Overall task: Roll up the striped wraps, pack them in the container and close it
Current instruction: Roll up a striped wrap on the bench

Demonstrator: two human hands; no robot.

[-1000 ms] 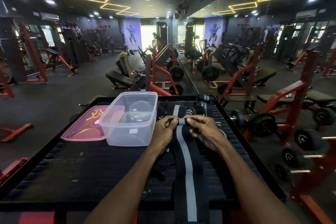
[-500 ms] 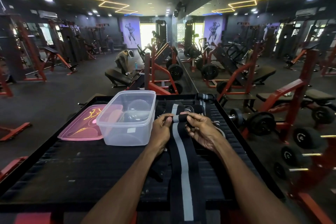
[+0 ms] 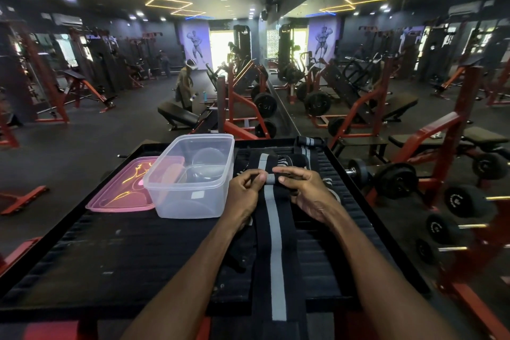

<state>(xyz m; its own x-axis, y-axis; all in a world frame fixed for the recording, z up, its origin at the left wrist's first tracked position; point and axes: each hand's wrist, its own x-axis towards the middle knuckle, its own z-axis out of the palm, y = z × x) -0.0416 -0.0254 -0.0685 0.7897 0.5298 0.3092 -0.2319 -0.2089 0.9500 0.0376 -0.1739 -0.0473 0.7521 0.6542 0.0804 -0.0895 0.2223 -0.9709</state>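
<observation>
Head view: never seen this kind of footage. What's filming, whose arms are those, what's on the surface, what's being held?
There is no machine here. A person wears one wide-angle camera on the head, looking forward and down, so the two bare arms coming in from the bottom edge are the wearer's own. The room behind is a gym.

The left hand and right hand pinch the far end of a black wrap with a grey stripe, which is turned into a small roll between them; the rest lies flat toward the camera. On the black ribbed platform stands a clear plastic container, open, with its pink lid flat beside it. More striped wraps lie at the far edge.
</observation>
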